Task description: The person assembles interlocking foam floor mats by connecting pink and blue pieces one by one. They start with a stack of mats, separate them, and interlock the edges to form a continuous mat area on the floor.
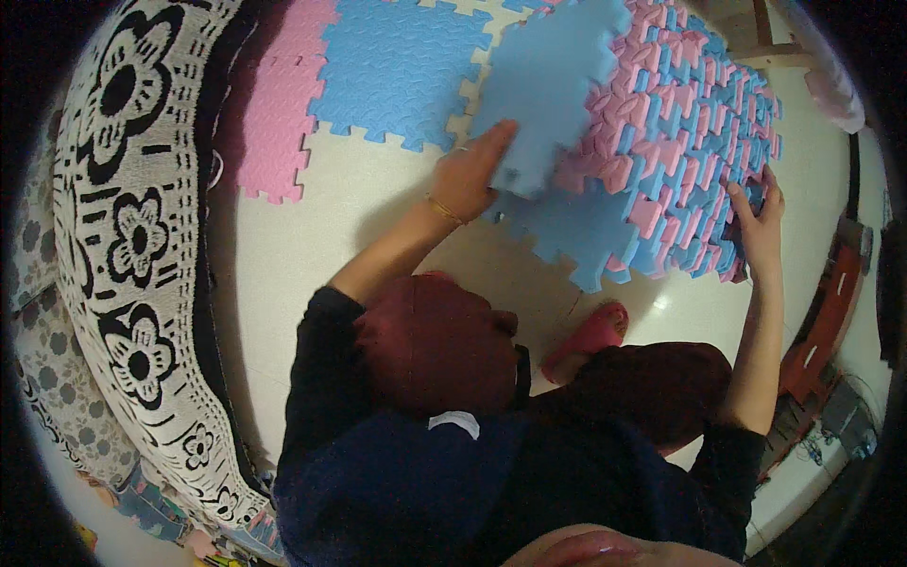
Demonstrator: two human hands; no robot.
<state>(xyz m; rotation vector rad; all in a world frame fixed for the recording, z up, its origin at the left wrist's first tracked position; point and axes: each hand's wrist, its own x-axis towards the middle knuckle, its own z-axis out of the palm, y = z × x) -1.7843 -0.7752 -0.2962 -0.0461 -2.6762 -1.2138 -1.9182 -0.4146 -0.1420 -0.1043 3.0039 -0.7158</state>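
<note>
Gripping one loose blue tile (553, 85) near its lower left corner, the left hand (468, 180) has its grip closed on the edge, one finger lying along the face; the thumb's hold is hidden. This single tile stands tilted against the left side of the stack (680, 132), the landmark here, a pile of pink and blue foam tiles with toothed edges, too many and too closely packed to count. The right hand (761, 222), the second of two, rests on the near right side of the stack, its grip spread, thumb and fingers apart against the tile edges. One broad blue piece (578, 227) lies low at the stack's near left corner. Left of the stack, one whole blue mat (402, 71) lies flat on the floor (350, 180), joined to pink matting (274, 113) farther left. Farthest left of the stack is one black-and-white cloth (170, 274) with five clear flower shapes. Nearer the person than the stack, one pink sandal (588, 342) shows.
</note>
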